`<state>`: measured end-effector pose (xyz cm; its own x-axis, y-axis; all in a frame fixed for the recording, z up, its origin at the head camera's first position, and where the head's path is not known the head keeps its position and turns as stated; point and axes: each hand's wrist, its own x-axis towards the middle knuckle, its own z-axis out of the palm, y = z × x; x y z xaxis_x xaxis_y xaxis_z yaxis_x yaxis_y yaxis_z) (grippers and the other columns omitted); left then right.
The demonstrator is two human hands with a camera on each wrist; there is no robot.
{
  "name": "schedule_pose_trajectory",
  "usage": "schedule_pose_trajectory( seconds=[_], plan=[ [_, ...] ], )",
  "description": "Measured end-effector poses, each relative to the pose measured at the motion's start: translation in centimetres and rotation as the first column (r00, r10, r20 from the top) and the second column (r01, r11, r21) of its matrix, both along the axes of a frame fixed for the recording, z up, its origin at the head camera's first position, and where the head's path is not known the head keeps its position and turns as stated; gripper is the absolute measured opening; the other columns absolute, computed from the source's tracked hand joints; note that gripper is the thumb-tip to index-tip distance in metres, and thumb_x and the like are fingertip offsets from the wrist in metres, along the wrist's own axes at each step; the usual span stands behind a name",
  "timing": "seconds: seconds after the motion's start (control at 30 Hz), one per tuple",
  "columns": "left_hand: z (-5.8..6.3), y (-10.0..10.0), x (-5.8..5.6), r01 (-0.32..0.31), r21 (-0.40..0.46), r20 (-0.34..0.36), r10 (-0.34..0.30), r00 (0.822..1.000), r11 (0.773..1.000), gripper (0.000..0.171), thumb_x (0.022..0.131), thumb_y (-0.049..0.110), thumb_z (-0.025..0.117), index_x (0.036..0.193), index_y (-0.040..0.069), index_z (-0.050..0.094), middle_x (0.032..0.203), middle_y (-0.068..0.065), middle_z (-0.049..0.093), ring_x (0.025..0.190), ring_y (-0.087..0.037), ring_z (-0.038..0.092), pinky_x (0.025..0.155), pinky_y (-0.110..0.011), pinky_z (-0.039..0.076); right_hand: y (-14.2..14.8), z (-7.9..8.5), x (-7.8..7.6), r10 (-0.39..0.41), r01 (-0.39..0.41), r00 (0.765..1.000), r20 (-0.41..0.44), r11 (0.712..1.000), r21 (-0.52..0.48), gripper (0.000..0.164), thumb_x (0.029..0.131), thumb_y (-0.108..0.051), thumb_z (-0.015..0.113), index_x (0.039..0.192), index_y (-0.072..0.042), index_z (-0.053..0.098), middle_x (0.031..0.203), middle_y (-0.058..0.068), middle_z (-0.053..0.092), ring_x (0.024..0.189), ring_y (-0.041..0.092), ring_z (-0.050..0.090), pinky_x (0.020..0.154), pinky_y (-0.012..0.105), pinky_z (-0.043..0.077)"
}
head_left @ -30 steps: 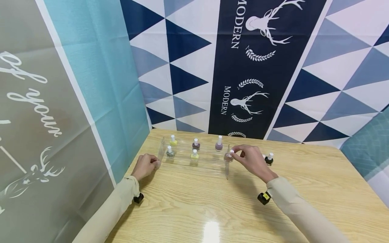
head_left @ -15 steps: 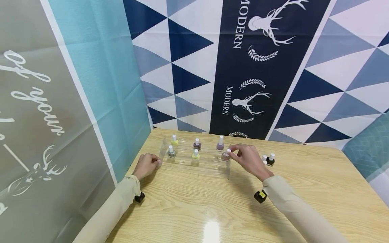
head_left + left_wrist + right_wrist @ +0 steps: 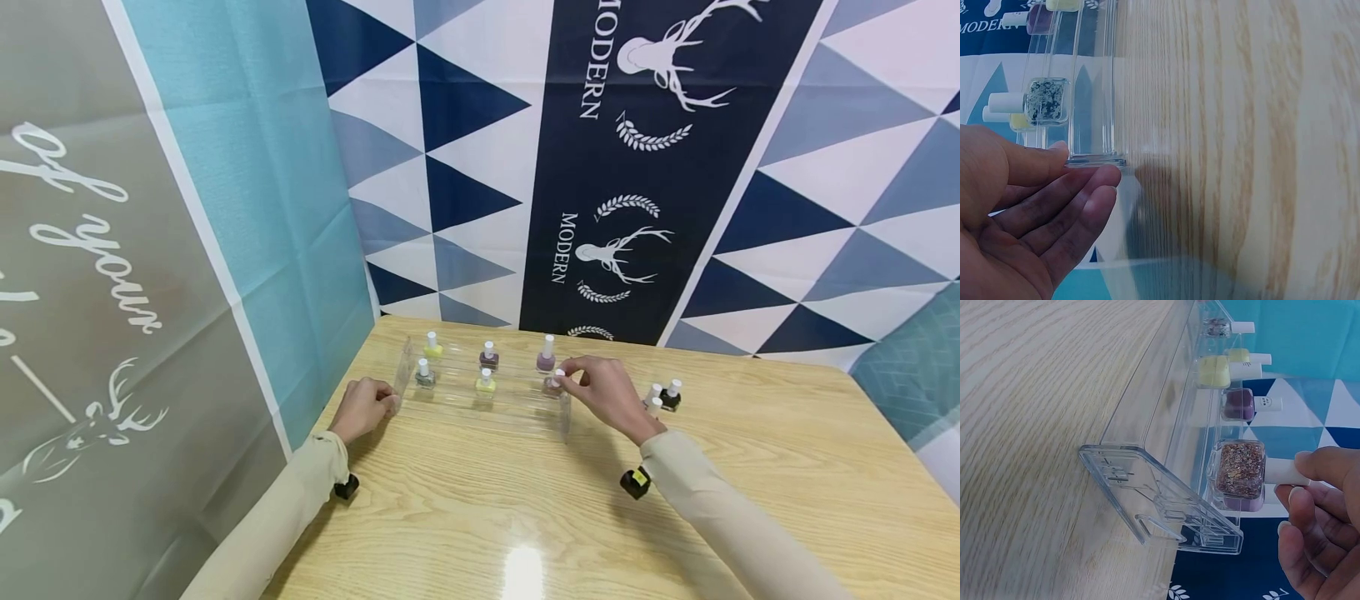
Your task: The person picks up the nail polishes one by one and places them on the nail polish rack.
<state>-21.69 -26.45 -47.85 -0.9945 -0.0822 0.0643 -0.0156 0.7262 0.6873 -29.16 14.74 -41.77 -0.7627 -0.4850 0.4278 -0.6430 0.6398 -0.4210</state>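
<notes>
Right wrist: fingers (image 3: 1304,509) pinch squarish glittery bottle's (image 3: 1241,469) cap (image 3: 1280,471); left fingers (image 3: 1094,211) grip clear rack (image 3: 1092,94)

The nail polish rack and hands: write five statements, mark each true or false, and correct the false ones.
1. The left hand grips one end of the rack. True.
2. Every bottle is in the rack. False: a black bottle stands on the table.
3. The rack holds two yellow bottles. True.
4. The right hand pinches the cap of a glittery bottle. True.
5. That cap is red. False: it is white.
</notes>
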Motion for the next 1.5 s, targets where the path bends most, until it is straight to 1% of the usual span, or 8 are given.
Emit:
schedule_pose_trajectory(
  seconds=[0.13,0.4,0.5,0.73,0.93,1.13,1.27,1.5],
  plan=[
    [0.0,0.0,0.0,-0.001,-0.007,-0.004,0.001,1.0,1.0,0.022,0.102,0.008,0.065,0.084,0.009,0.078,0.069,-0.002,0.069,0.054,-0.016,0.055,0.051,-0.033,0.045,-0.3,-0.3,-0.2,-0.003,0.003,1.0,-0.022,1.0,0.012,0.01,0.094,-0.02,0.078,0.096,-0.01,0.081,0.089,0.001,0.076,0.06,0.005,0.056,0.056,0.027,0.045],
    [0.1,0.1,0.0,0.004,-0.008,-0.004,-0.004,1.0,1.0,0.021,0.102,0.009,0.066,0.084,0.009,0.078,0.071,-0.002,0.07,0.056,-0.017,0.056,0.054,-0.033,0.046,-0.7,-0.7,-0.3,0.008,-0.008,1.0,0.026,1.0,0.011,0.008,0.093,-0.018,0.079,0.095,-0.011,0.081,0.088,0.0,0.075,0.061,0.006,0.056,0.055,0.027,0.045],
    [0.1,0.0,0.0,0.002,-0.011,-0.002,-0.002,1.0,1.0,0.021,0.102,0.009,0.066,0.085,0.009,0.078,0.071,-0.002,0.07,0.056,-0.017,0.056,0.054,-0.033,0.046,-0.8,-0.8,-0.3,0.01,-0.01,0.999,0.031,1.0,0.011,0.009,0.093,-0.019,0.078,0.096,-0.01,0.081,0.087,0.0,0.074,0.062,0.006,0.057,0.056,0.028,0.046],
    [0.1,0.0,-0.1,0.023,-0.01,-0.016,-0.023,1.0,1.0,0.021,0.102,0.009,0.066,0.085,0.008,0.078,0.071,-0.002,0.07,0.055,-0.017,0.055,0.054,-0.034,0.045,-0.7,-1.2,-0.4,0.0,0.0,0.999,0.041,1.0,0.012,0.009,0.092,-0.018,0.079,0.096,-0.01,0.081,0.088,0.0,0.075,0.065,0.007,0.06,0.058,0.029,0.048],
    [-0.1,-0.1,0.0,0.02,-0.033,-0.037,-0.022,0.999,0.999,0.019,0.102,0.009,0.065,0.089,0.008,0.079,0.072,-0.002,0.07,0.056,-0.017,0.054,0.055,-0.034,0.045,-0.9,-1.2,-0.5,0.006,-0.007,0.999,0.048,1.0,0.027,0.011,0.093,-0.02,0.08,0.097,-0.01,0.081,0.09,0.0,0.075,0.066,0.007,0.06,0.06,0.031,0.049],
    [-0.2,0.0,0.2,0.008,-0.044,-0.031,-0.01,0.999,0.999,0.019,0.102,0.009,0.066,0.087,0.008,0.079,0.073,-0.001,0.071,0.057,-0.016,0.055,0.058,-0.034,0.046,-1.2,-1.2,-0.5,0.026,-0.029,0.996,0.086,0.999,0.038,0.011,0.093,-0.02,0.079,0.099,-0.012,0.081,0.092,-0.001,0.075,0.066,0.006,0.059,0.06,0.031,0.049],
    [-0.3,0.0,0.0,0.011,-0.045,-0.039,-0.013,0.999,0.999,0.02,0.102,0.01,0.066,0.086,0.009,0.078,0.074,-0.001,0.071,0.058,-0.016,0.056,0.058,-0.034,0.046,-1.2,-1.3,-0.5,0.018,-0.023,0.997,0.081,0.998,0.052,0.009,0.093,-0.021,0.079,0.098,-0.013,0.081,0.091,-0.002,0.074,0.064,0.005,0.057,0.059,0.03,0.047],
    [-0.4,-0.1,-0.1,0.017,-0.041,-0.044,-0.019,0.999,0.999,0.018,0.101,0.009,0.066,0.088,0.009,0.078,0.074,-0.001,0.07,0.059,-0.016,0.057,0.058,-0.034,0.047,-1.3,-1.3,-0.7,0.024,-0.028,0.997,0.075,0.998,0.061,0.009,0.093,-0.021,0.079,0.095,-0.013,0.081,0.091,-0.001,0.075,0.065,0.006,0.058,0.059,0.03,0.048]
  ],
)
